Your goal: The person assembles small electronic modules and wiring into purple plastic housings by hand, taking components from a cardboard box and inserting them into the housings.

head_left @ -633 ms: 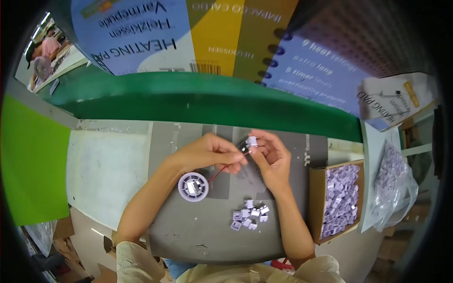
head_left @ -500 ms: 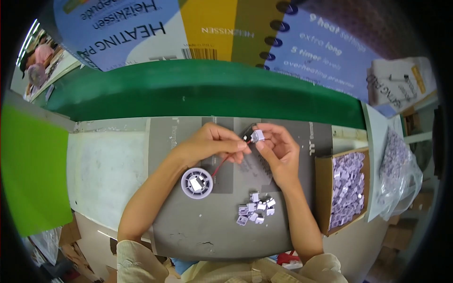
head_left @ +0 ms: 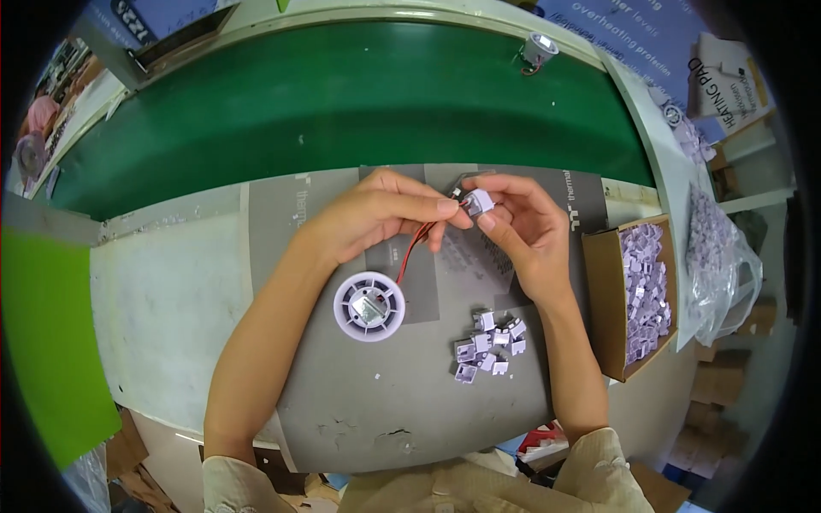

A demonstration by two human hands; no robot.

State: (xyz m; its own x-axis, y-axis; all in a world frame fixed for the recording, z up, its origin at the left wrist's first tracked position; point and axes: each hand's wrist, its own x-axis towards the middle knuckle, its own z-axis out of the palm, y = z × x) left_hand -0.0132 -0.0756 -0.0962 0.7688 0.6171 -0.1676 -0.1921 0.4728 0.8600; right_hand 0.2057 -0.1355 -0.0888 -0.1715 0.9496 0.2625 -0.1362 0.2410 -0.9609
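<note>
My left hand (head_left: 376,214) pinches the end of a red and black wire (head_left: 413,248) that runs down to a round white lamp housing (head_left: 369,306) lying on the grey mat (head_left: 402,402). My right hand (head_left: 523,227) holds a small pale connector block (head_left: 478,202) between thumb and fingers, right at the wire's end. Both hands meet above the mat. A small heap of several similar pale connector blocks (head_left: 488,344) lies on the mat below my right hand.
A green conveyor belt (head_left: 342,103) runs across the back, with one round lamp part (head_left: 537,48) on it at the far right. A cardboard box (head_left: 601,299) of pale connector blocks stands at the right, beside a clear plastic bag (head_left: 718,256) of more.
The view has tilted down, so the belt fills the top and the hands appear lower. Both hands stay together on the wire end and the connector block.
</note>
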